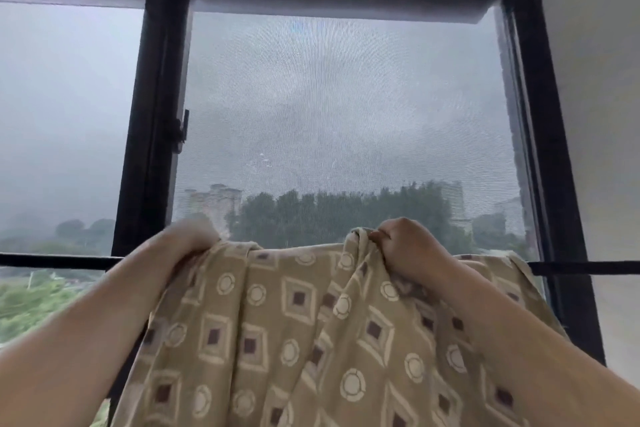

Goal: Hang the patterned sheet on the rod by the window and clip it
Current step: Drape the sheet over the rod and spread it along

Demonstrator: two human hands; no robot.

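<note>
Left hand [194, 236] and right hand [407, 246] are clutching the top of the patterned sheet [294, 322], draping it over the rod [585, 268]; smoothing, then clipping, is likely coming next

A room in a home, high up. A black-framed window [152, 135] with a mesh screen [346, 97] sits in a white wall [595, 80], a patterned sheet [298, 322] draped over a rod [52, 260] across it; treetops [329, 215] and apartment blocks [214, 201] show outside
</note>
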